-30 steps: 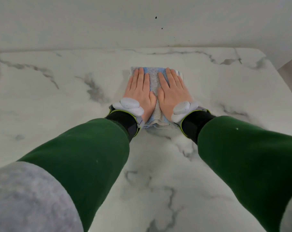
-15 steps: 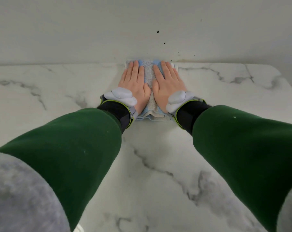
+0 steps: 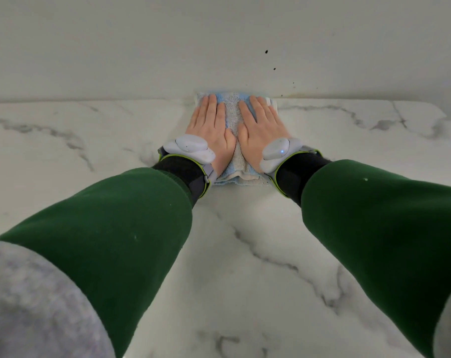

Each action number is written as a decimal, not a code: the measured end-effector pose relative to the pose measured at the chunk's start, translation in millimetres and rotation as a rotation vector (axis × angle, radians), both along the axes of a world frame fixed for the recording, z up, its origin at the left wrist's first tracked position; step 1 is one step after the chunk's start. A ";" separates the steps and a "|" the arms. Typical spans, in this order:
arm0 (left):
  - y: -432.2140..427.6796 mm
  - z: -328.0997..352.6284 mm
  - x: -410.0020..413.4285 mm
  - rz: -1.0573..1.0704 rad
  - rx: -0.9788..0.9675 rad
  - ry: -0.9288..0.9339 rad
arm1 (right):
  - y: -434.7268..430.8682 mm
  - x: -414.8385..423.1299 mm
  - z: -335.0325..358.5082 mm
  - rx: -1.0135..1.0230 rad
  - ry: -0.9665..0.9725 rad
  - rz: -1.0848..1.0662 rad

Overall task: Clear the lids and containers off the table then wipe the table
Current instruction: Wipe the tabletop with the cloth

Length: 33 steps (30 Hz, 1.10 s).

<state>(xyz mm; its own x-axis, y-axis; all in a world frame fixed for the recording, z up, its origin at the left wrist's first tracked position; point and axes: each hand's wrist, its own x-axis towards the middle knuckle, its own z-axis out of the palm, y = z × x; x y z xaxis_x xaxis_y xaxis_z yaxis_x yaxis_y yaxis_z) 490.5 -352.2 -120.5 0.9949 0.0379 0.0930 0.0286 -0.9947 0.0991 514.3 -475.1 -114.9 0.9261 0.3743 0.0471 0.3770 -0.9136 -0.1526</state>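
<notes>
Wiping stroke: left hand and right hand lie flat, side by side, on the cloth at the back edge of the desk; next, likely draw it back.

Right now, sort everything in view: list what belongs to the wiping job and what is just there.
Belongs to the job:
cloth, blue and white, at the table's far edge by the wall
marble table
left hand and right hand, pressing flat on the cloth

Just there:
wall with dark specks
grey wrist devices
green sleeves
</notes>
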 end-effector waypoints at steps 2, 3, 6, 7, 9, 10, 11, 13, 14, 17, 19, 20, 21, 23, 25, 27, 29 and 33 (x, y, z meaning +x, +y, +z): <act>14.8 0.8 -5.0 0.006 0.004 0.002 | 15.0 -3.6 -0.5 0.005 -0.004 0.004; 27.0 1.3 -8.3 0.006 0.006 0.003 | 27.0 -6.8 -0.6 0.004 -0.004 0.006; 52.7 1.4 -14.8 0.007 0.008 0.010 | 52.1 -12.1 -0.9 0.010 0.003 0.018; 63.9 0.8 -16.8 0.009 0.007 0.009 | 63.1 -14.0 -1.2 0.010 0.007 0.021; 81.7 0.2 -18.5 0.012 -0.001 0.002 | 80.5 -16.3 -0.9 0.009 0.009 0.025; 89.4 0.5 -18.9 0.011 -0.004 -0.002 | 88.3 -16.5 -0.4 0.012 0.010 0.026; 96.2 0.6 -18.9 0.011 -0.005 -0.004 | 94.8 -16.7 0.5 0.015 0.011 0.028; 104.9 1.2 -18.4 0.008 0.007 -0.002 | 103.6 -17.0 2.1 0.013 0.017 0.025; 107.1 1.2 -18.5 0.009 0.011 0.001 | 105.9 -17.5 2.9 0.011 0.022 0.022; 108.4 1.2 -22.1 0.008 -0.003 0.005 | 107.0 -23.2 4.1 0.011 0.049 0.019; 107.0 2.4 -28.7 0.011 -0.007 0.016 | 105.1 -30.5 4.4 0.017 0.056 0.024; 106.1 3.5 -33.0 0.010 -0.005 0.020 | 104.0 -35.1 5.0 0.022 0.055 0.026; 105.5 4.0 -37.6 0.011 -0.004 0.026 | 103.2 -39.3 5.1 0.023 0.059 0.029; 102.9 6.5 -51.5 0.018 -0.012 0.043 | 99.8 -51.7 6.1 0.022 0.070 0.036; 99.7 7.8 -64.3 0.015 -0.021 0.049 | 96.1 -62.4 5.9 0.010 0.066 0.047; 95.7 9.7 -81.4 0.022 -0.027 0.056 | 91.7 -77.1 6.6 0.003 0.063 0.063; 91.5 10.4 -97.0 0.022 -0.019 0.061 | 87.5 -91.7 6.4 -0.005 0.063 0.065; 85.1 10.2 -128.2 -0.006 -0.014 0.079 | 80.0 -123.6 4.4 -0.004 0.066 0.048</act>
